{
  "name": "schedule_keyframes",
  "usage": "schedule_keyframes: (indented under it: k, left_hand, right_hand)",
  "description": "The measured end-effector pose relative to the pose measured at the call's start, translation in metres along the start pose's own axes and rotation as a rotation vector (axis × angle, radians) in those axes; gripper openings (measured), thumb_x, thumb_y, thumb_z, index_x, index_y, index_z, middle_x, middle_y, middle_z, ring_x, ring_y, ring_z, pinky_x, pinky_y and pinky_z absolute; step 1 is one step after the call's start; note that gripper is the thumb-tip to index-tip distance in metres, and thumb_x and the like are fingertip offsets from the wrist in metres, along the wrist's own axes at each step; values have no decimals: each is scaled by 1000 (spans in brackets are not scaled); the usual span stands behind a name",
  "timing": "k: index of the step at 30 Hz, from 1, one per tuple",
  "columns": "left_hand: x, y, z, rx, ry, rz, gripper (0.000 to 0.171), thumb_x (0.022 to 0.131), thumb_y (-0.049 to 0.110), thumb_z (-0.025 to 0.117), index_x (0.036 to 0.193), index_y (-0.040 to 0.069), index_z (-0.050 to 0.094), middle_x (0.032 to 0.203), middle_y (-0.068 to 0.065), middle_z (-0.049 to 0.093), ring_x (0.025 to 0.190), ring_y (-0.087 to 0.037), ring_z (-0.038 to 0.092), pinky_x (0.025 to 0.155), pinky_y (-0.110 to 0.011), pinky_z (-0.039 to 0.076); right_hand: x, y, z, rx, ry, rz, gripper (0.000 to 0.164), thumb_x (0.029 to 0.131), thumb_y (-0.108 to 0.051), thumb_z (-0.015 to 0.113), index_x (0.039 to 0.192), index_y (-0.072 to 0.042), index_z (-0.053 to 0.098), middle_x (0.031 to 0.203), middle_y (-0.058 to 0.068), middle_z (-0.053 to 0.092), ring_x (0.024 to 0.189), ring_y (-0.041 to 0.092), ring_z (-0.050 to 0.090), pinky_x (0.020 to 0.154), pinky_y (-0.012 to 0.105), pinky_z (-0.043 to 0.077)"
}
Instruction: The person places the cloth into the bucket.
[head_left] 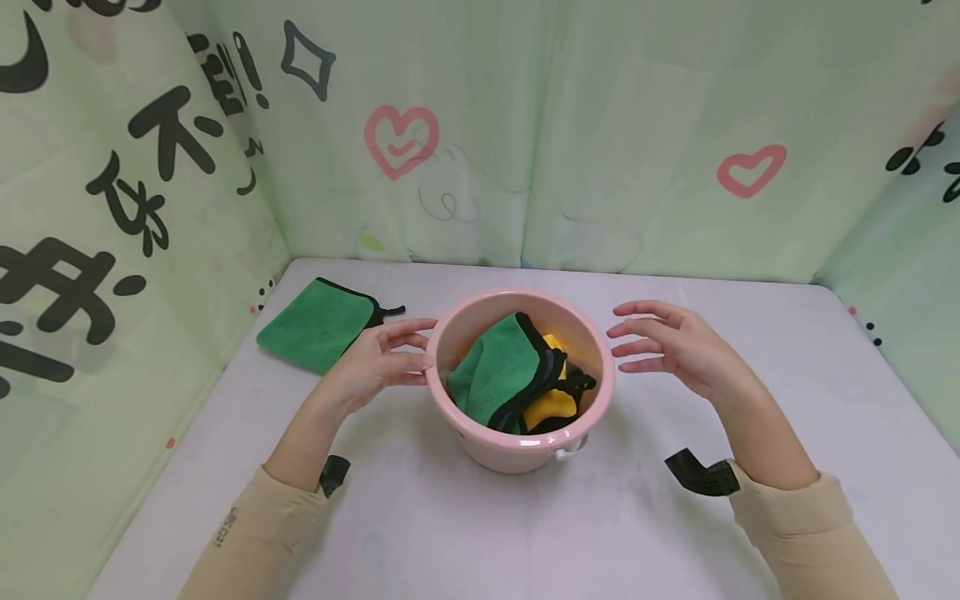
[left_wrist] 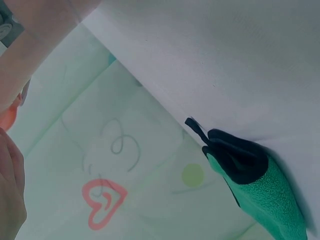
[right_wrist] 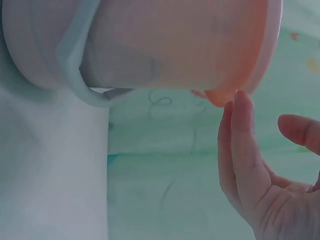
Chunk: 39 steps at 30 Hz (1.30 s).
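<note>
A pink bucket (head_left: pixel 491 454) stands upright on the table, shown from its side in the right wrist view. Inside it lie a folded green cloth (head_left: pixel 498 367) with black edging and a yellow cloth (head_left: pixel 551 406), partly covered. The left hand (head_left: pixel 375 362) is at the bucket's left rim, fingers extended; whether they touch it is hard to tell. To the right of the bucket, the right hand (head_left: pixel 671 350) hovers with fingers spread and nothing in them. Another folded green cloth (head_left: pixel 318 325), black-edged with a loop, lies behind and left of the left hand.
A white-covered table (head_left: pixel 600 533) supports everything. Pale green curtains (head_left: pixel 622 125) with printed hearts and lettering rise along its back and sides. The bucket's pale handle (head_left: pixel 573 450) hangs down at its front right.
</note>
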<state>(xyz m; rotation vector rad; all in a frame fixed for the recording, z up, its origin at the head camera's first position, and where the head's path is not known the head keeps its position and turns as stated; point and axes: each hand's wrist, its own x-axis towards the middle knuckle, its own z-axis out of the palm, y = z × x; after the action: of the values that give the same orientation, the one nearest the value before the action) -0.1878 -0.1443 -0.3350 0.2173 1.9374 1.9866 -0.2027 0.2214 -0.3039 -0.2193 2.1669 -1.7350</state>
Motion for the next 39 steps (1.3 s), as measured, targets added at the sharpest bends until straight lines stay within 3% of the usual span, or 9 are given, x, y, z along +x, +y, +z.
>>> schedule_keyframes:
  k: [7, 11, 18, 22, 25, 28, 31, 34, 39]
  left_hand:
    - [0, -1, 0, 3, 2, -1, 56, 80, 3, 65, 132, 5, 45, 104, -12, 50, 82, -18, 63, 78, -38, 53]
    - [0, -1, 0, 0, 1, -2, 56, 81, 2, 64, 133, 5, 44, 105, -12, 50, 82, -18, 63, 78, -38, 53]
    - [0, -1, 0, 3, 3, 1, 55, 81, 2, 64, 133, 5, 45, 105, -12, 50, 82, -17, 63, 78, -37, 54]
    - [0, 1, -2, 68, -15, -1, 55, 81, 6, 65, 133, 8, 45, 108, -13, 51, 84, -20, 64, 80, -37, 53]
    - [-2, 6, -9, 217, -47, 27, 56, 82, 16, 67, 133, 14, 45, 112, -13, 51, 89, -22, 63, 86, -37, 51]
    - [-5, 15, -18, 482, -11, 140, 60, 82, 20, 68, 135, 16, 42, 116, -11, 51, 98, -23, 59, 88, -38, 48]
    - [-8, 19, -30, 847, 138, 258, 62, 83, 20, 66, 138, 11, 38, 125, -13, 46, 113, -28, 46, 93, -46, 42]
    - [-7, 13, -49, 1140, 308, 312, 66, 82, 23, 66, 138, 7, 35, 132, -17, 41, 120, -36, 37, 98, -52, 33]
    - [-5, -12, -87, 1339, 428, 302, 77, 76, 34, 69, 138, 6, 31, 132, -23, 38, 121, -42, 31, 100, -57, 23]
  right_hand:
    - [-8, 9, 9, 181, -115, 50, 28, 94, -17, 49, 119, -4, 47, 95, 6, 61, 76, 19, 66, 69, 35, 56]
    - [-11, 11, 14, 255, -118, 76, 25, 93, -12, 49, 117, -6, 47, 91, 7, 62, 72, 18, 65, 67, 33, 56]
    - [-10, 13, 20, 187, -35, 138, 52, 90, -15, 56, 132, 5, 32, 89, 3, 64, 69, 14, 64, 64, 26, 56]
    - [-9, 14, 21, 177, -19, 152, 54, 90, -16, 56, 133, 4, 30, 86, 2, 64, 67, 13, 63, 63, 24, 55]
    - [-9, 15, 20, 176, -12, 161, 54, 90, -18, 57, 133, 3, 31, 85, 2, 65, 66, 13, 64, 62, 23, 55]
    - [-9, 16, 20, 163, -5, 163, 54, 90, -18, 57, 132, 2, 31, 84, 2, 66, 65, 13, 64, 62, 22, 55]
    - [-9, 16, 19, 150, -1, 161, 54, 90, -19, 57, 132, 3, 31, 83, 1, 66, 65, 13, 64, 62, 22, 55]
    - [-9, 16, 19, 140, -4, 152, 53, 90, -18, 57, 132, 3, 32, 82, 1, 66, 66, 13, 64, 62, 22, 55]
    - [-8, 15, 19, 115, -10, 144, 53, 90, -18, 57, 131, 3, 32, 81, 0, 66, 66, 12, 63, 62, 22, 55]
